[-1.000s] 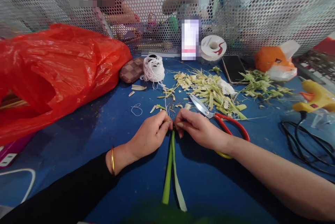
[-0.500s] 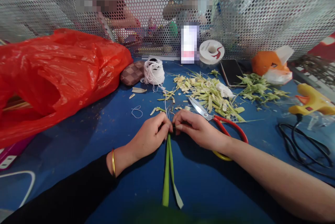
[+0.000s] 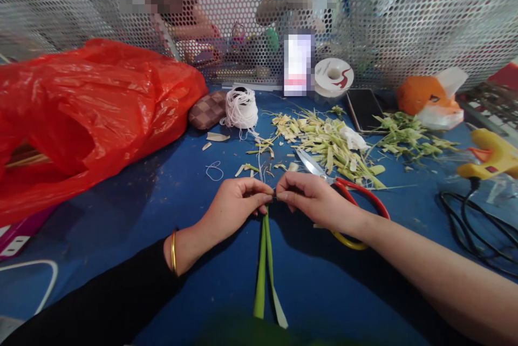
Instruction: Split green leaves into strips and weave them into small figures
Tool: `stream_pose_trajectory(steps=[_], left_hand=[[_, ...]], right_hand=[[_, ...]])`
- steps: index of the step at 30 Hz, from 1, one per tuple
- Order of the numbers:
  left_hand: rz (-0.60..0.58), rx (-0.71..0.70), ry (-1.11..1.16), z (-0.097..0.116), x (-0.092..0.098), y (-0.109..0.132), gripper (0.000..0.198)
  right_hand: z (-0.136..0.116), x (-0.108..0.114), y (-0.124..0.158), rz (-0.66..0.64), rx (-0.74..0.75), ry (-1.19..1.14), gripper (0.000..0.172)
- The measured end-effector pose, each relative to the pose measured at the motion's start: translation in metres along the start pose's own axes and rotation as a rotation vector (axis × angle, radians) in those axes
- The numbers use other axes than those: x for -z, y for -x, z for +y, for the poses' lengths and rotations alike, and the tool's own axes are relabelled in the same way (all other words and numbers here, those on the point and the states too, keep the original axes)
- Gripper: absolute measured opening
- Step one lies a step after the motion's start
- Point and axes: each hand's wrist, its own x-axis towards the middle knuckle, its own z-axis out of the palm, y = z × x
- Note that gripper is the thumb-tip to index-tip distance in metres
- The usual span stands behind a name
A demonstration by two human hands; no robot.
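Observation:
Two long green leaf strips hang down from under the fingers of my left hand, which is closed on their top ends. White string runs from the string ball down to my fingertips. My right hand is closed in a pinch close beside the left, apparently on the string's thin end; the fingers partly hide it. Red-handled scissors lie behind my right hand, blades pointing away to the left, their handles partly covered by my right hand and wrist.
Leaf scraps are heaped beyond the scissors. A red plastic bag fills the left side. At right lie a yellow glue gun with a black cord, a dark phone and an orange fox-like object. A spool stands near the mesh.
My left fingers have stretched out somewhat towards the right hand, and a small gap shows between the fingertips. The whole view has shifted slightly.

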Motion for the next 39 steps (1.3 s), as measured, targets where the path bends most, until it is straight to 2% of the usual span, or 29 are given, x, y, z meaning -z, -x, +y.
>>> stream_pose_trajectory(steps=[6, 10, 13, 16, 20, 27, 33, 36, 39], left_hand=[[-0.006, -0.117, -0.205, -0.005, -0.003, 0.002, 0.007], [-0.022, -0.159, -0.227, -0.007, -0.001, 0.001, 0.007], [-0.048, -0.154, -0.186, -0.007, -0.001, 0.001, 0.006], [-0.057, -0.152, -0.163, -0.007, -0.001, 0.002, 0.006], [-0.055, -0.146, -0.152, -0.007, -0.001, 0.002, 0.005], [-0.051, -0.095, -0.050, -0.004, 0.001, -0.003, 0.010], [-0.021, 0.007, -0.017, 0.002, 0.003, -0.005, 0.012], [-0.020, 0.016, 0.007, 0.003, 0.003, -0.004, 0.012], [-0.039, 0.000, 0.018, 0.003, 0.003, -0.004, 0.011]], right_hand=[[-0.002, -0.008, 0.001, 0.019, -0.047, -0.097, 0.015], [0.000, -0.005, -0.002, 0.078, 0.015, -0.192, 0.010], [0.005, 0.001, -0.004, 0.176, 0.116, -0.079, 0.011], [0.009, 0.004, -0.005, 0.161, 0.211, 0.129, 0.012], [0.010, 0.002, -0.004, 0.167, 0.301, 0.276, 0.012], [0.010, 0.000, -0.002, 0.222, 0.360, 0.340, 0.015], [0.006, 0.001, 0.002, 0.151, 0.435, 0.389, 0.012], [0.005, 0.002, 0.002, 0.113, 0.426, 0.358, 0.011], [0.004, 0.002, 0.000, 0.149, 0.311, 0.212, 0.006]])
